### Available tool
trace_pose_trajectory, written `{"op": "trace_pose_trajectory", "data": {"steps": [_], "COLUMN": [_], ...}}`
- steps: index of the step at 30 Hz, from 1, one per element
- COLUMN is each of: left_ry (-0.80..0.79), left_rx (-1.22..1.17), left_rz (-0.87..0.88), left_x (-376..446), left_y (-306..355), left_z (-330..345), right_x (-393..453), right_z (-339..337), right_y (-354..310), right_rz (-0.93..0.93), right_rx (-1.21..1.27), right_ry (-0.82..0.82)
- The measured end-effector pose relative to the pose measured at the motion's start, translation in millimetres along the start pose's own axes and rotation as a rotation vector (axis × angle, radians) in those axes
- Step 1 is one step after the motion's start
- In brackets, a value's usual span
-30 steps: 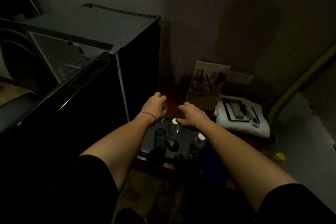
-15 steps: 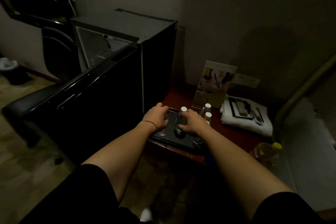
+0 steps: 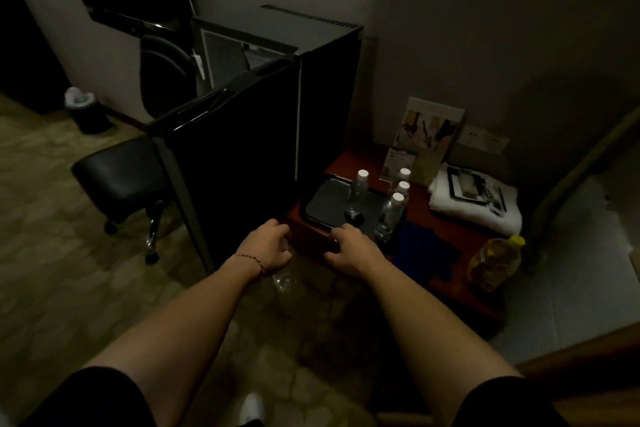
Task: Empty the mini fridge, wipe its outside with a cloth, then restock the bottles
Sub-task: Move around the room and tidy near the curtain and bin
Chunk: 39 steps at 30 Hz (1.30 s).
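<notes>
Your left hand (image 3: 268, 248) is curled round a clear bottle (image 3: 283, 279), which hangs neck-up, base toward the floor, just off the near corner of the red table (image 3: 460, 253). Your right hand (image 3: 349, 250) sits at that table's front edge with fingers bent; whether it holds anything, you cannot tell. Beyond it, on the table's dark tray (image 3: 323, 203), four white-capped bottles (image 3: 394, 208) stand upright, nearest your right hand. The mini fridge (image 3: 263, 135) stands left of the table, door open, so the held bottle must travel left and away.
</notes>
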State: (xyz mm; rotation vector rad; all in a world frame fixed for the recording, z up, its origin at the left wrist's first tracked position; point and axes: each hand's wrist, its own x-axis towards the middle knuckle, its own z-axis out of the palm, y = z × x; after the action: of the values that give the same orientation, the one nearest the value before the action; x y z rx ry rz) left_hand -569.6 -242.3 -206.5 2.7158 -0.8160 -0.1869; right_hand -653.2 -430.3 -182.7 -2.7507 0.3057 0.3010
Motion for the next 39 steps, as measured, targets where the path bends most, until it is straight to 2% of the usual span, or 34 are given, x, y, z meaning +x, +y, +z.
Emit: {"op": "trace_pose_trajectory", "data": {"steps": [9,16,25,31,39], "left_ry": [-0.037,-0.021,0.071,0.125,0.211], "left_rx": [-0.056,-0.054,-0.082,-0.137,-0.190], "left_rz": [-0.121,-0.242,-0.259,-0.342,-0.499], "left_x": [-71,-116,-158,-160,-118], "left_y": [-79,-169,-315,-403,-476], "left_z": [-21,-64,-126,-146,-163], "right_x": [-2,8,40,86,193], "right_z": [35,66,94,106,114], "right_y": [-96,-217,-377,-447,-514], "right_rz": [-0.165,-0.275,-0.408,-0.466,-0.547], "right_rx": [0.002,-0.041,-0.084,-0.140,-0.209], "right_ry": [-0.006,-0.029,-0.058,-0.110,-0.130]}}
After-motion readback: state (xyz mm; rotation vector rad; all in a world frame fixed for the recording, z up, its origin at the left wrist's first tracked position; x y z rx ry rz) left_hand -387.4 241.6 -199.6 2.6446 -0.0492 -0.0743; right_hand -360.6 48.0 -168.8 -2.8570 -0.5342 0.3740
